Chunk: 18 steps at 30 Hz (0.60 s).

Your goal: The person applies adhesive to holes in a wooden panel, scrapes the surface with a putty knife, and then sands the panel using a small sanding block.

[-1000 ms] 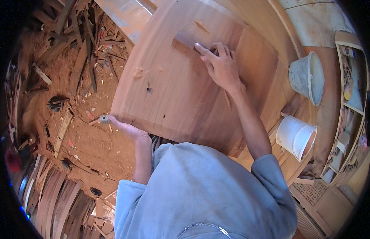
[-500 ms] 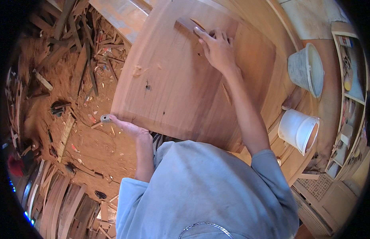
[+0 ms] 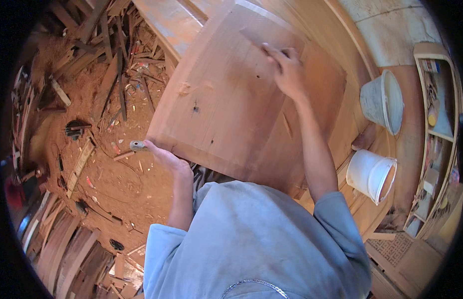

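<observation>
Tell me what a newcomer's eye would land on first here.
Probably the broad reddish-brown wooden panel filling the middle, with the right hand on a motion-blurred dark block near its far end and the left hand at its near left corner. Next, likely the scrap wood heaped at upper left, then the grey bucket and, nearer the person, the white bucket at the right.

I have the right arm extended far forward, nearly straight, the right hand back uppermost with one finger pointing leftward and others bent, slightly blurred. My left arm sits closer to the torso, wrist bent, the left hand angled outward to the left; how its fingers close, I cannot tell from here
</observation>
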### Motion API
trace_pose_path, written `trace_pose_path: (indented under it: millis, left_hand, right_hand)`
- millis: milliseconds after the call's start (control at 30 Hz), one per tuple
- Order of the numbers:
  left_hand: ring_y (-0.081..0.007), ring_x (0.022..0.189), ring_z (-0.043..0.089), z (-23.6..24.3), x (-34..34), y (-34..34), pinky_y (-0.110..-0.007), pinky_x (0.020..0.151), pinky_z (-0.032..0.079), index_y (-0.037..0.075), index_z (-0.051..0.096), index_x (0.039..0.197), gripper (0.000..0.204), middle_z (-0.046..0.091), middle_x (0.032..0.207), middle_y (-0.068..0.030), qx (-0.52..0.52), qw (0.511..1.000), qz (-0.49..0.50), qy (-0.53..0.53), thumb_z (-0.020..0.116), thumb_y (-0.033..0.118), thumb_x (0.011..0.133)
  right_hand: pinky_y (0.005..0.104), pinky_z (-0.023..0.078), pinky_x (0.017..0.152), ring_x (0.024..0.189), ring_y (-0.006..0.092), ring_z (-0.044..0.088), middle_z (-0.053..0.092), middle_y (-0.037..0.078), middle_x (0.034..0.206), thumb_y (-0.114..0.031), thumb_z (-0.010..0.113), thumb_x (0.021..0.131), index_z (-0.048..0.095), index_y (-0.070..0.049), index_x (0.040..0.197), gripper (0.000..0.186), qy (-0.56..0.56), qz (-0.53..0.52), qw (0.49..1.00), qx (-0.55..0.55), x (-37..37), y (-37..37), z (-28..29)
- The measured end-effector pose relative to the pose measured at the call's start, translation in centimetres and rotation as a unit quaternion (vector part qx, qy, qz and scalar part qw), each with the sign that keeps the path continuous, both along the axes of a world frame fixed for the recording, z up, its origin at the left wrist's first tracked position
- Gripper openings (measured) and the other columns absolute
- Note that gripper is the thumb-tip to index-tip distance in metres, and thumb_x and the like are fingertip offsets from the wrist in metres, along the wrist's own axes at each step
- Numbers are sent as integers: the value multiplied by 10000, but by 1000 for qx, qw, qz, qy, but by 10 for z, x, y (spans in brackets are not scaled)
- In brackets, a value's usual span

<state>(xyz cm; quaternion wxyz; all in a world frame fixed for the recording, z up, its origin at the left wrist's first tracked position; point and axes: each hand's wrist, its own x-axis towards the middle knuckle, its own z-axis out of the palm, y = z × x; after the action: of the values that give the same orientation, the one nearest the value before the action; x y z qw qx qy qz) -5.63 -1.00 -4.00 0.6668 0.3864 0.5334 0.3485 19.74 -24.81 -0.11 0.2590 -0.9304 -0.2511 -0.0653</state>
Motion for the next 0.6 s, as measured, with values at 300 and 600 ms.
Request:
trace_pose_path:
  millis: [300, 600]
  left_hand:
    - [-67, 544, 341, 11, -50, 81, -228, 499, 311, 98, 504, 986, 508, 414, 693, 24, 149, 979, 106, -92, 435, 601, 984]
    - [-146, 715, 555, 111, 39, 109, -275, 662, 476, 26, 477, 1213, 669, 596, 864, -63, 262, 920, -90, -276, 577, 610, 903]
  right_hand:
    - [332, 436, 889, 946, 257, 538, 589, 154, 1053, -200, 553, 996, 579, -120, 1355, 369, 19, -58, 997, 45, -58, -39, 92]
    - [399, 447, 931, 1074, 314, 583, 616, 207, 1235, -242, 535, 1006, 543, 30, 1337, 428, -16, -32, 986, 164, -114, 0, 92]
